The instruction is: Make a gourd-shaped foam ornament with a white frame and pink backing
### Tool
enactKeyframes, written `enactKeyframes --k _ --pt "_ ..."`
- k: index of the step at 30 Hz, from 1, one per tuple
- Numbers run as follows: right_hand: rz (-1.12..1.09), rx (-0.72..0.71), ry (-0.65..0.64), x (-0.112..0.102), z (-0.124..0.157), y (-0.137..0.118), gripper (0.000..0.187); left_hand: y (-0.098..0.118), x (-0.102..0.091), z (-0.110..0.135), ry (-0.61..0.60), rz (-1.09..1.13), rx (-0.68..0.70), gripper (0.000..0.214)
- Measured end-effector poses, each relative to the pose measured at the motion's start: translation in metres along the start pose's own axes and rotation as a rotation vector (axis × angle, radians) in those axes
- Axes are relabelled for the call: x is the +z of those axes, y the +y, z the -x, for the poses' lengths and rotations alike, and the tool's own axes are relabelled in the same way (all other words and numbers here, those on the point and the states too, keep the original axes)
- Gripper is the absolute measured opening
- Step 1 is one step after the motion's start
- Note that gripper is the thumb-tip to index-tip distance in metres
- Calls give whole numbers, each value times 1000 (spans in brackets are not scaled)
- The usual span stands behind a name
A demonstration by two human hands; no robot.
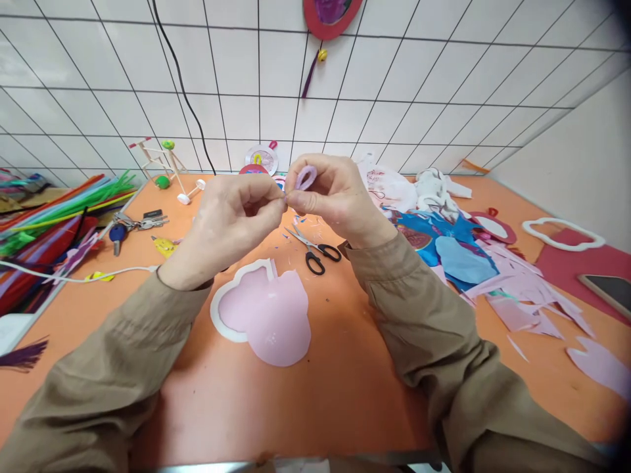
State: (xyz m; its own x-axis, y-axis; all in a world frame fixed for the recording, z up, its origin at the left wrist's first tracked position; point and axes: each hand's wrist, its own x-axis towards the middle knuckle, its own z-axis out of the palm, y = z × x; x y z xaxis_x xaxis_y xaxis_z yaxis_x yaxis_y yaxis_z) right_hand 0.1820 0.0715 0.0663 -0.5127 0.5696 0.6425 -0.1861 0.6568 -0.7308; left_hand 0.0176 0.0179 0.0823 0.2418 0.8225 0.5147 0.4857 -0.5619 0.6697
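Observation:
Both my hands are raised over the orange table (345,381), fingertips meeting. My right hand (335,197) pinches a small pink pipe-cleaner loop (305,176) that curls above its thumb and forefinger. My left hand (236,213) is closed in a pinch on the loop's lower end, touching the right fingertips. Below them lies a pink gourd-shaped cut-out (276,318) overlapping a white-rimmed gourd frame (231,309). Black-handled scissors (315,253) rest just behind it, under my right wrist.
A pile of coloured pipe cleaners (54,217), keys (133,223) and a white cable (73,276) lie at left. Blue and pink paper scraps (493,276), a red sheet with white frame (566,240) and a phone (608,289) lie at right. A tiled wall stands behind.

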Motion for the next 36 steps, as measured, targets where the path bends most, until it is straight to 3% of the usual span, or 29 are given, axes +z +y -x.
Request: enactKeyframes --k 4,8,11,13,15,18,20,25,28,32,36 --pt "-13 25 41 5 3 -8 41 12 4 6 151 -72 25 26" --pt "-73 15 142 6 8 -28 34 27 8 16 163 120 -26 21" --pt "-131 17 186 5 13 -39 21 21 13 28 56 226 -83 17" --pt "-104 93 135 5 19 -37 14 9 18 40 -126 177 -156 20" --pt "-9 252 44 6 30 -25 13 -7 23 55 -282 7 -192 19" --pt "174 497 -52 10 56 6 18 -29 30 81 -315 -329 -192 20" --pt "343 570 -131 13 76 26 17 -38 34 94 -331 -490 -201 25" --pt "803 495 -159 21 107 48 12 -40 43 107 -413 -700 -218 30" --pt "846 455 -204 28 112 48 8 -38 48 106 -449 -766 -237 29" --pt "901 421 -228 34 113 51 5 -41 51 109 -399 -783 -245 32" --pt "843 388 -99 35 115 56 8 -46 52 113 -379 -758 -221 34"
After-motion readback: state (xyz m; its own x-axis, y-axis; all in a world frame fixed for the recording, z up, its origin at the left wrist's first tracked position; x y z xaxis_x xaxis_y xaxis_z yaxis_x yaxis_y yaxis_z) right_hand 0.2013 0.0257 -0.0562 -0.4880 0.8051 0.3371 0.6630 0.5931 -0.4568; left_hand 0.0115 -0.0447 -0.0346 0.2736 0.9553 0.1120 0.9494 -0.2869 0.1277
